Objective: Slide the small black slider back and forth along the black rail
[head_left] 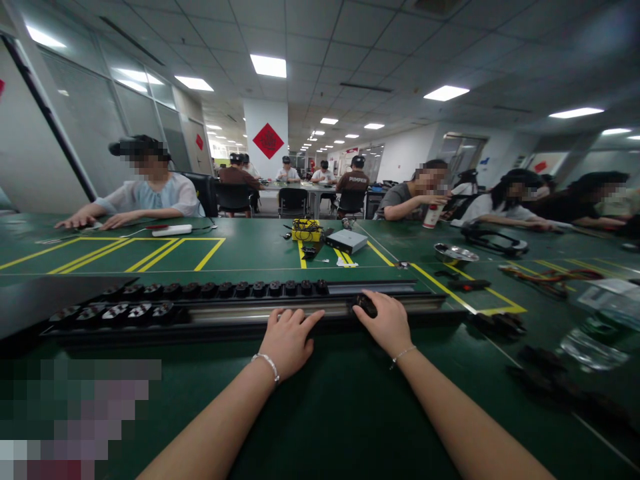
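My right hand (389, 321) has its thumb and fingers closed around a dark round piece (367, 305), which looks like one of the socket modules, at the right part of a long black track with a silvery channel (230, 313). Fingers spread, my left hand (289, 341) rests on or just over the near edge of that channel. On the left end of the track sit several round black socket modules (141, 311) with pale metallic faces. Behind them runs a second row of smaller-looking round black modules (241, 289).
Farther back on the green table are a yellow box with cables (306, 230), a grey metal box (346, 241) and a metal bowl (456, 253). At right lie dark parts (497, 325), a cable bundle (545, 275) and a clear plastic bottle (595, 340). Other people sit around.
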Tool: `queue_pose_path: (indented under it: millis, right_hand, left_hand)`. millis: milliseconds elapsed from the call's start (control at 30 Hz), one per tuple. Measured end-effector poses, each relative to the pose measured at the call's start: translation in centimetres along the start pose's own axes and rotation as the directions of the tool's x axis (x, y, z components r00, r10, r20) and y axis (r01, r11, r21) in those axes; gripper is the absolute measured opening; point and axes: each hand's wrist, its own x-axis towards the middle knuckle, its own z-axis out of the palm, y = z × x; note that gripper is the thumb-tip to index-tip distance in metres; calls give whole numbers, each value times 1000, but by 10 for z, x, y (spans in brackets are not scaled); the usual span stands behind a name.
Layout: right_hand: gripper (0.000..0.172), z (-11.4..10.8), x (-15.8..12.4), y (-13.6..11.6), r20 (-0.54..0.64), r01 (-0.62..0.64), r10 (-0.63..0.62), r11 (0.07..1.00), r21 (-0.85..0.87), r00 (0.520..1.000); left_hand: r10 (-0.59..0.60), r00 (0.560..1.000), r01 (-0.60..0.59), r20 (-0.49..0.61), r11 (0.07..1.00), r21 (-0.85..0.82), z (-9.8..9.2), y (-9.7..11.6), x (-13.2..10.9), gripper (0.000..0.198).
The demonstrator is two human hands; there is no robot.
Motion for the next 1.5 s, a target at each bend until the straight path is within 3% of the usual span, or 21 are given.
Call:
queue_pose_path:
  millis: [133, 1500]
  right_hand:
    - [35, 0, 0, 0, 12, -3, 3, 1000, 1, 1000]
    - [29, 3, 2, 2, -29, -37, 38, 999, 34, 999]
  left_hand:
    - [3, 1000, -3, -9, 1000, 7, 0, 0, -1, 58]
    - [1, 1000, -1, -8, 1000, -7, 0, -1, 0, 57]
